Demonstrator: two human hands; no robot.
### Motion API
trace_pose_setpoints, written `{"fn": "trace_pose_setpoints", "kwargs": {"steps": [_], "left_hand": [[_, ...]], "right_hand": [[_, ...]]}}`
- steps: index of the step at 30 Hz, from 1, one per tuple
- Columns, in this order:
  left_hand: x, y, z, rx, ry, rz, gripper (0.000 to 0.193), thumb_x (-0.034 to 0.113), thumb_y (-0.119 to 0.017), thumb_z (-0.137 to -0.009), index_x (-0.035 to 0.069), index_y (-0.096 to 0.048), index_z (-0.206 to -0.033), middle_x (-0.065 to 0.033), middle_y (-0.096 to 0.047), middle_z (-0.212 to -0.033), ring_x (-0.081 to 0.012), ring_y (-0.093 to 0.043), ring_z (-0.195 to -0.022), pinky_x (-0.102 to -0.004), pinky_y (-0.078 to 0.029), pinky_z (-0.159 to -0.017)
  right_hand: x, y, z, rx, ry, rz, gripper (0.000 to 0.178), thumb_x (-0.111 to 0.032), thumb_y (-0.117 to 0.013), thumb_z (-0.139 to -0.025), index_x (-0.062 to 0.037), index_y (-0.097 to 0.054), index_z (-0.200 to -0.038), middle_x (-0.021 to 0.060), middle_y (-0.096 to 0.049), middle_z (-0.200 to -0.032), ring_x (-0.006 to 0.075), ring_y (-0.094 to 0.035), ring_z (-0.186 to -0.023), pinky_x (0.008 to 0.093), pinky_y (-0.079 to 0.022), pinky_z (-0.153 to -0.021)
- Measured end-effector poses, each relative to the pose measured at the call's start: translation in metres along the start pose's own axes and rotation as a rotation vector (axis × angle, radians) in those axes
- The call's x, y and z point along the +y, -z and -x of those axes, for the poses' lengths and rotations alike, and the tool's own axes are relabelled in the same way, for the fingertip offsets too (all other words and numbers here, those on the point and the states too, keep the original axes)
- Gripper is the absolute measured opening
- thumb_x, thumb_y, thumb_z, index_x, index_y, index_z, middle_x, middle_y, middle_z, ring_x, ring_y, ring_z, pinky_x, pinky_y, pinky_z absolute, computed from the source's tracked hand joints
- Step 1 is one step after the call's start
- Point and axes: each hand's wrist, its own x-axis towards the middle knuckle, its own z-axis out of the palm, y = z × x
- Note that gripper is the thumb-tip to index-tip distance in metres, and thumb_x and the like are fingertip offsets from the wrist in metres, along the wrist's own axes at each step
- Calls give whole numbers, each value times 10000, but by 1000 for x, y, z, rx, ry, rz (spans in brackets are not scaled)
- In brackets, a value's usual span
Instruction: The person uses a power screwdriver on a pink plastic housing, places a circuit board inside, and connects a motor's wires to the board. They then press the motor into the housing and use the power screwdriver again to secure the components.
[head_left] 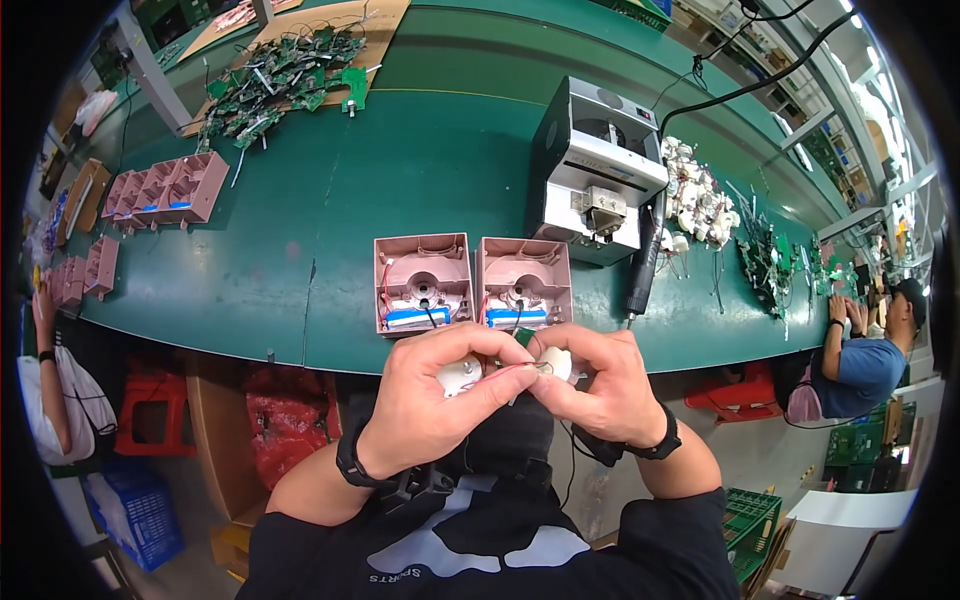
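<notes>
My left hand and my right hand meet in front of the bench edge, fingertips almost touching. Thumb and forefinger of the left are closed on thin wires, with a rounded white plastic part behind them. Another white plastic part sits within the right hand's fingers, which pinch the wire ends beside it. The exact join between the fingertips is too small to make out. Just beyond stand two pink housings, the left one and the right one, each containing a blue cylindrical battery and wires.
A grey-black machine stands beyond the right housing, with a black-handled tool beside it. White parts and circuit boards lie farther right. More boards and pink housings occupy the left. People work at both sides.
</notes>
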Motion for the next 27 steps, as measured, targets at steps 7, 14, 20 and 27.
{"fn": "trace_pose_setpoints", "kwargs": {"steps": [7,14,20,27], "left_hand": [[-7,-9,2,164,-159,-224,122,-9,-745,-922,-12,-643,-990,-69,-746,-958,-102,-686,-839,-258,-555,-740],[-3,14,-2,62,302,414,144,126,-744,-978,18,-654,-1008,-43,-743,-910,-62,-626,-733,-222,-499,-637],[-8,9,-1,121,290,465,164,153,-713,-1005,33,-647,-1095,-64,-742,-955,-38,-563,-687,-190,-404,-557],[-13,13,0,209,181,324,204,177,-688,-1028,22,-653,-1156,-66,-743,-1015,-27,-546,-695,-177,-384,-544]], "right_hand": [[-5,-2,2,9,188,158,249,-164,-801,-831,-25,-716,-1020,36,-712,-782,106,-670,-613,247,-505,-553],[-5,8,3,33,119,76,245,-177,-821,-824,-36,-715,-993,49,-712,-776,128,-672,-601,258,-512,-553],[-3,4,1,-2,153,136,251,-168,-814,-805,-31,-729,-997,42,-729,-801,120,-685,-616,251,-512,-563],[-7,11,2,-27,193,40,261,-173,-798,-775,-28,-727,-981,41,-732,-796,143,-684,-597,251,-511,-563]]}}
